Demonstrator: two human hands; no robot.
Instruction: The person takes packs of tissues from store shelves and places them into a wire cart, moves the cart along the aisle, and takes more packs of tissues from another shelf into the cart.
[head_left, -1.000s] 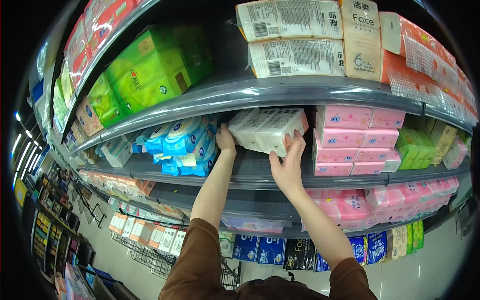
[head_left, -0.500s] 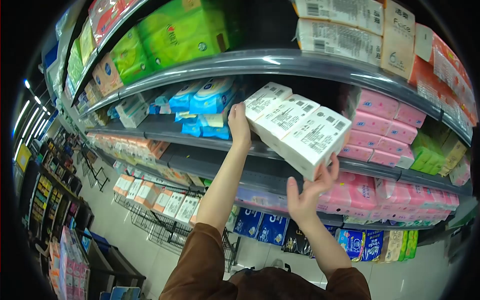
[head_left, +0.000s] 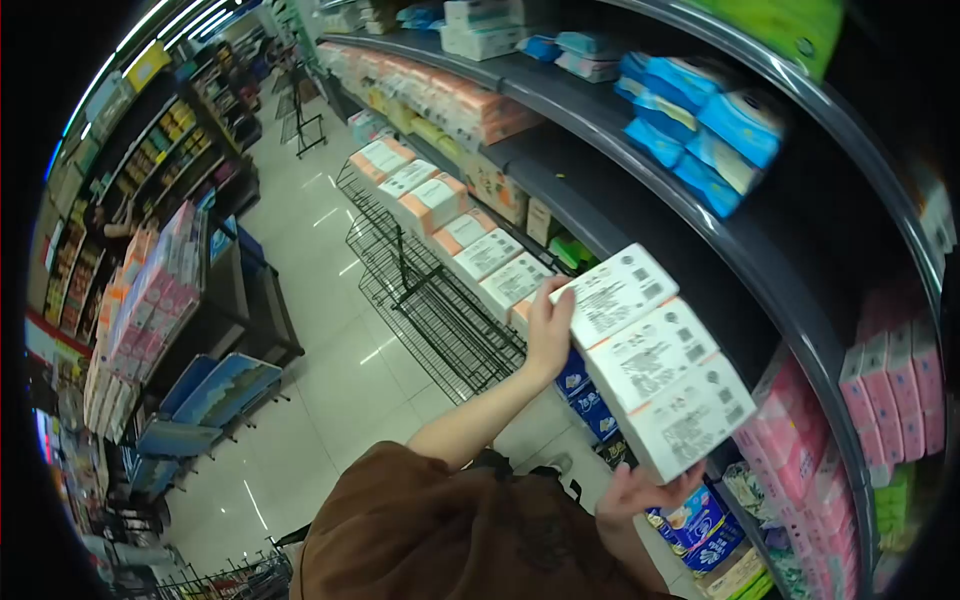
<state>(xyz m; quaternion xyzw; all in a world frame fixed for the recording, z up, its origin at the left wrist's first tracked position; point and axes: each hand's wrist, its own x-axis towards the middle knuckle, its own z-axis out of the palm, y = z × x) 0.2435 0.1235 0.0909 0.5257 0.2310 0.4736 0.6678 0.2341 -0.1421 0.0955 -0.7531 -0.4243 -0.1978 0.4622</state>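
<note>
A bundle of three white tissue packs (head_left: 662, 358) with printed text and barcodes is held off the shelf, tilted, between my two hands. My left hand (head_left: 548, 328) is closed on its upper left end, fingers over the edge. Against the lower end presses my right hand (head_left: 650, 490), its fingers partly hidden beneath the packs. Similar white and orange tissue packs (head_left: 488, 252) stand in a row beyond my left hand, along the black wire rack (head_left: 440, 320).
Blue packs (head_left: 700, 120) sit on the grey shelf (head_left: 690, 205) above. Pink tissue packs (head_left: 800, 440) fill the shelves at right. Tiled floor (head_left: 330, 350) runs left of the wire rack, and a display stand (head_left: 245, 335) with pink packages is across the aisle.
My view has swung left and down toward the aisle. Both hands have carried the tissue bundle away from the upper shelf, toward the wire rack side.
</note>
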